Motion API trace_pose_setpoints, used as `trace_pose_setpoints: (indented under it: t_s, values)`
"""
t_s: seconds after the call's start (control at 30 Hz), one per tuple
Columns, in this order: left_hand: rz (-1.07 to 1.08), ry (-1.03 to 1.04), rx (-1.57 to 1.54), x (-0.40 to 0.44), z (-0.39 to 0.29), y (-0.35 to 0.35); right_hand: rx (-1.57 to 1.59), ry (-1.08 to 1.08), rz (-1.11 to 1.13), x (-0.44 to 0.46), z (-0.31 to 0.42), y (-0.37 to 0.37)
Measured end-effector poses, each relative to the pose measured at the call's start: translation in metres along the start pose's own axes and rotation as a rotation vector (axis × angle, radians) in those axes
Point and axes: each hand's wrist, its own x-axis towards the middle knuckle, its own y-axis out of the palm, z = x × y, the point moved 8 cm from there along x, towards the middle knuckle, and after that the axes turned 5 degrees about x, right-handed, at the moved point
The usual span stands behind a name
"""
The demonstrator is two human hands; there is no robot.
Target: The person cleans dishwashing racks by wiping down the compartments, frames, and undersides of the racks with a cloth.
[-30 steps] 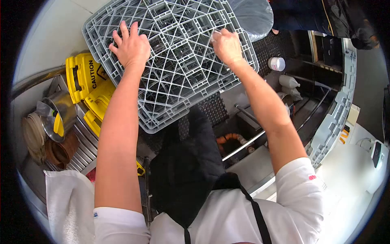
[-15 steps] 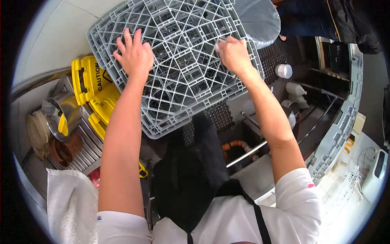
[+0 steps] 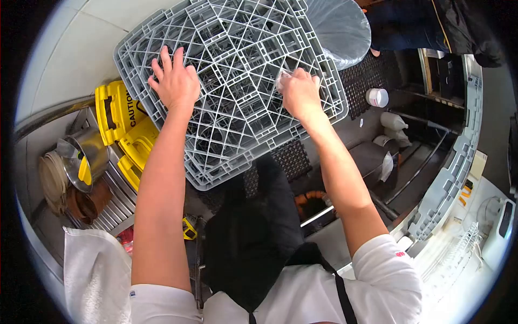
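The left hand, fingers splayed, lay on the grey, rectangular plastic lattice rack near the yellow plastic caution sign, while the right hand clasped a crumpled, translucent wad over it.

"CAUTION" on yellow sign; red print on sleeve illegible.

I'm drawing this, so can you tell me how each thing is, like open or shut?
Left hand: open, fingers spread on the grey rack.
Right hand: closed around a clear wad.
Grey rack: lattice side facing the camera.
Steel pot: uncovered, something yellow at its mouth.
White towel: loose, rumpled.
Clear bag: spread out, wrinkled.
White bottle: standing or lying, can't tell.
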Motion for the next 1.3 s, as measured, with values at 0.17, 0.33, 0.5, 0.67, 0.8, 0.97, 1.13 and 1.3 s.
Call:
trace_pose_setpoints:
  t_s: [0.17, 0.33, 0.5, 0.67, 0.8, 0.97, 1.13, 1.3]
  values:
    - [0.015, -0.002, 0.011, 0.001, 0.000, 0.003, 0.092, -0.043, -0.243, -0.008, -0.002, -0.007]
    - [0.019, -0.011, 0.002, -0.001, 0.002, 0.000, 0.817, 0.293, -0.267, -0.009, -0.051, -0.005]
    - [-0.010, 0.005, -0.012, -0.003, 0.001, -0.001, -0.005, -0.108, -0.089, -0.002, -0.001, -0.003]
    - [-0.012, -0.010, -0.027, -0.001, 0.004, 0.004, 0.170, -0.091, -0.348, -0.009, -0.010, 0.005]
    - [-0.014, -0.013, -0.022, 0.000, 0.004, 0.002, 1.294, 0.340, -0.402, -0.028, -0.059, -0.019]
    - [-0.031, -0.005, -0.002, -0.001, 0.003, 0.003, 0.169, -0.079, -0.079, -0.034, -0.036, -0.021]
    - [-0.022, -0.002, -0.012, 0.001, 0.003, 0.004, 0.018, -0.005, -0.354, -0.039, -0.022, -0.007]
    - [0.003, -0.007, -0.019, -0.001, 0.002, -0.001, 0.073, 0.132, -0.276, -0.039, -0.038, -0.017]
